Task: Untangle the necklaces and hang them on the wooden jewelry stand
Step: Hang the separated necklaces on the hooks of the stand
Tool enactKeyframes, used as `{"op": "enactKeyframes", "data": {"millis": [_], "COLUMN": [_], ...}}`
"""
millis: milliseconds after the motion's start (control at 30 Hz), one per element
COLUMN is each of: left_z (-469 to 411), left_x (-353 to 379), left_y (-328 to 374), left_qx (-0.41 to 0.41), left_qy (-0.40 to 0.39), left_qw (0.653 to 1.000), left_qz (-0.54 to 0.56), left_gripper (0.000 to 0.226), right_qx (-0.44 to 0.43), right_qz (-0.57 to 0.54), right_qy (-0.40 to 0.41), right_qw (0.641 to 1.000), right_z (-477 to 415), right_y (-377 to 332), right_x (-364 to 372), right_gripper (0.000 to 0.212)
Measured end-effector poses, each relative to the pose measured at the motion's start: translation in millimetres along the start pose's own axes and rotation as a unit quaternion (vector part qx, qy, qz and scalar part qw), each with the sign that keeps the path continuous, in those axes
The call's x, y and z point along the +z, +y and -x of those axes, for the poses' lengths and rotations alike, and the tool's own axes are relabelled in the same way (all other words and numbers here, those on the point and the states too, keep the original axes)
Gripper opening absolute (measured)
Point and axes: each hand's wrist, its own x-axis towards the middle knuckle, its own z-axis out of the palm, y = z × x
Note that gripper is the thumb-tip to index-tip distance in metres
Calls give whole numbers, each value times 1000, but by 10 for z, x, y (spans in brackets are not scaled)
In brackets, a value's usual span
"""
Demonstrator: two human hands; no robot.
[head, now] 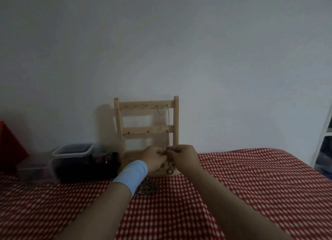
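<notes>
The left hand [153,157] and right hand [183,155] have a pinching grip on one necklace [167,141] hanging from the wooden stand's [145,103] low right hook (nearly hung, I think); next, the tangled pile [148,187] on the cloth needs gentle pulls.

Both hands are right up at the wooden jewelry stand [146,130], fingertips almost meeting. The left hand [154,157] and right hand [185,155] each pinch a thin necklace [168,144] that hangs from a lower-rail hook just above them, with its pendant dangling below the fingers. A second chain [164,112] hangs from the top rail, higher up. Under the left wrist and its blue wristband [133,175], a tangled pile of necklaces [148,187] sits on the red checked surface [251,186]. There's a dark plastic tub [73,160] left of the hands.
</notes>
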Motion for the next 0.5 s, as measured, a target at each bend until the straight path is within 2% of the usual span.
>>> {"op": "enactKeyframes", "data": {"millis": [167, 233, 333, 400, 500], "left_z": [52, 81, 115, 165, 258], "left_x": [-10, -73, -182, -247, -293], "left_y": [-119, -192, -303, -366, -491], "left_qx": [4, 7, 21, 25, 11], "left_qy": [-4, 2, -1, -31, -84], "left_qw": [999, 998, 993, 981, 963], "left_qz": [-46, -60, -120, -190, -258], "left_gripper": [24, 22, 23, 24, 17], "right_qx": [3, 27, 27, -1, -13], "right_qz": [84, 162, 266, 277, 268], "right_qy": [-53, -85, -71, -81, -180], "right_qw": [995, 983, 961, 957, 947], "right_z": [0, -7, -8, 30, 151], "right_y": [29, -20, -85, -148, -275], "right_x": [-52, -114, -164, -121, 44], "right_gripper": [22, 22, 21, 21, 14]}}
